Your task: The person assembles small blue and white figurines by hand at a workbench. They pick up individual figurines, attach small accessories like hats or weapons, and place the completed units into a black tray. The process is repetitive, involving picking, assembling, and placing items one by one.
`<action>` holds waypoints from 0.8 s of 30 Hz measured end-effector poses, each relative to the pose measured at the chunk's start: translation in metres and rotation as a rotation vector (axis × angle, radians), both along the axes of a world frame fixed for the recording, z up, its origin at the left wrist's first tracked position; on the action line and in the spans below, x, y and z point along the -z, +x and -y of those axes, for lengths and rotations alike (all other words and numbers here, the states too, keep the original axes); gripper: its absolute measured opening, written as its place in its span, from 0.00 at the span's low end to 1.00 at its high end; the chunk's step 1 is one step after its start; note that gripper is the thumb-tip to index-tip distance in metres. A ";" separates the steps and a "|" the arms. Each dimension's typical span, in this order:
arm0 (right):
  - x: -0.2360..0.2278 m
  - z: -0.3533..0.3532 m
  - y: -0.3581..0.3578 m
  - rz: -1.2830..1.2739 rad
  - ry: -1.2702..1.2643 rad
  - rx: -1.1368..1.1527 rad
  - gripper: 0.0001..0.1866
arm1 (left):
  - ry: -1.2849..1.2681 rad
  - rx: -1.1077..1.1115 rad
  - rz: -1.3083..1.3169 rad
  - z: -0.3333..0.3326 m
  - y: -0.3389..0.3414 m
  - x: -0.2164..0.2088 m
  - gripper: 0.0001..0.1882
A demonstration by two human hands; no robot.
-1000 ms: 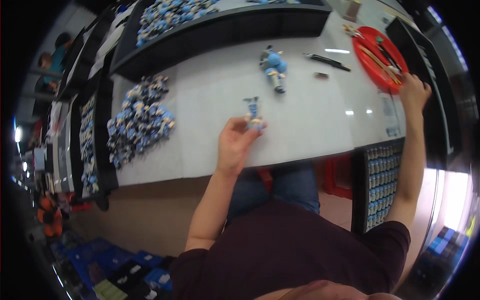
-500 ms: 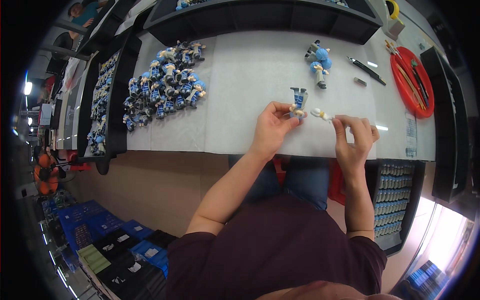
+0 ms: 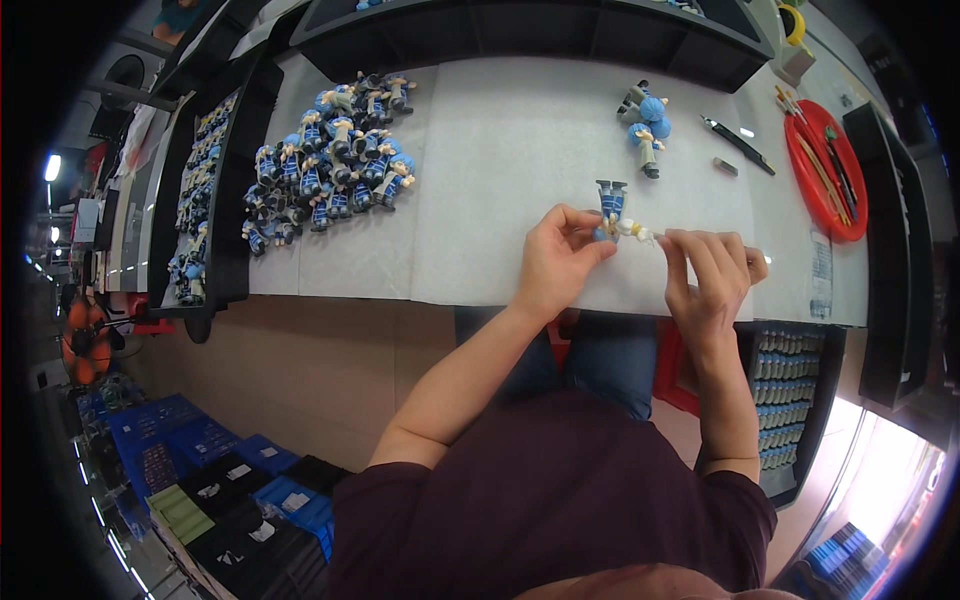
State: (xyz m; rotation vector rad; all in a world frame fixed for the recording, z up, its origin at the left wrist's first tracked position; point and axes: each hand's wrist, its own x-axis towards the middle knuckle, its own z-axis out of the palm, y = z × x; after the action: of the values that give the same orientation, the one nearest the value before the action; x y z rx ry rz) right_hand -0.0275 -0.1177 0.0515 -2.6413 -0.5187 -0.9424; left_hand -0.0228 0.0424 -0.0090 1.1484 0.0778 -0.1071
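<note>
Over the near edge of the table my left hand point(image 3: 560, 258) is closed on a small figurine point(image 3: 612, 200) in blue and grey, held feet up with its head end among my fingertips. Between the thumb and fingertips of my right hand point(image 3: 712, 280) is a small white piece with a yellow band point(image 3: 637, 231). Its far end meets or overlaps the figurine near my left fingertips; whether they are joined I cannot tell. Beyond my hands lie a few blue-capped figurines point(image 3: 648, 150).
A heap of similar figurines point(image 3: 335, 165) covers the table's left part, beside a black tray point(image 3: 245, 190). Another long black tray point(image 3: 530, 45) spans the back. Rightward lie a black pen-like tool point(image 3: 740, 147), a small grey block point(image 3: 726, 167) and a red dish point(image 3: 857, 190) with brushes.
The gap between the white piece and the figurine has closed. My left hand and the figurine have shifted slightly right, while the white piece has moved a little left toward it.
</note>
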 end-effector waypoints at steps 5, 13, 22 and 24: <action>-0.002 -0.004 0.001 0.012 0.004 -0.019 0.05 | -0.002 -0.013 0.011 0.001 0.001 0.002 0.14; 0.002 -0.003 0.002 -0.005 0.027 -0.055 0.05 | -0.044 -0.011 -0.012 0.003 0.002 0.005 0.13; 0.002 0.000 0.003 0.001 0.027 -0.038 0.05 | -0.052 -0.010 -0.017 0.002 0.002 0.005 0.13; 0.003 0.000 0.003 0.000 0.029 -0.037 0.05 | -0.048 -0.002 -0.032 0.001 0.002 0.005 0.13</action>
State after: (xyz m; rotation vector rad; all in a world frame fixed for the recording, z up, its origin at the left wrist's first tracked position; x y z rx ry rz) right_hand -0.0247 -0.1180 0.0488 -2.5966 -0.5472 -0.9321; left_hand -0.0211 0.0411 -0.0144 1.0989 0.1046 -0.1250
